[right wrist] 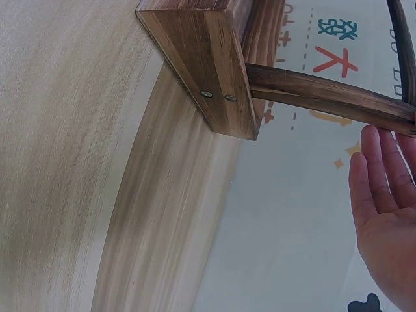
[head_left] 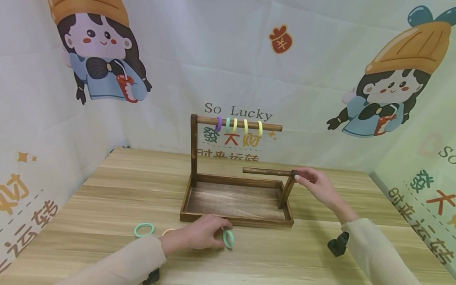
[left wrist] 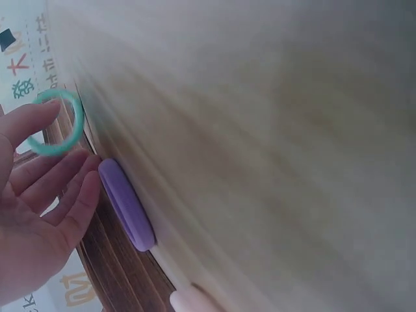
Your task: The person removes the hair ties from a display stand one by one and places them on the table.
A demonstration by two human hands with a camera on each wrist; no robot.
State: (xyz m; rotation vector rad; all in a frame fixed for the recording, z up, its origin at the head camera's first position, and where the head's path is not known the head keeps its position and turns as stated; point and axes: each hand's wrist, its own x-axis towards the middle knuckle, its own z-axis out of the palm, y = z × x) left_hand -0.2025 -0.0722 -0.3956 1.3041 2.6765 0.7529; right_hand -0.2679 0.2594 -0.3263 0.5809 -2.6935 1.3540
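Note:
My left hand [head_left: 203, 233] pinches a mint-green ring [head_left: 231, 240] just in front of the wooden rack's tray. In the left wrist view the green ring [left wrist: 79, 123] hangs at the thumb, and a purple ring [left wrist: 127, 205] lies beside the fingertips. The dark wooden rack [head_left: 235, 222] has a tall post with a long bar and a shorter post with a lower bar [head_left: 265, 171]. At the shorter post's top, my right hand [head_left: 317, 185] holds the corner between thumb and fingers. In the right wrist view its fingers [right wrist: 372, 146] meet the wood.
A purple ring [head_left: 219, 124], a green ring [head_left: 227, 124] and several yellow rings [head_left: 245, 126] hang on the upper bar. Left on the table [head_left: 117, 190] lie another green ring [head_left: 144, 230] and an orange ring [head_left: 168, 231], partly hidden by my left wrist. A printed cloth [head_left: 221, 47] hangs behind.

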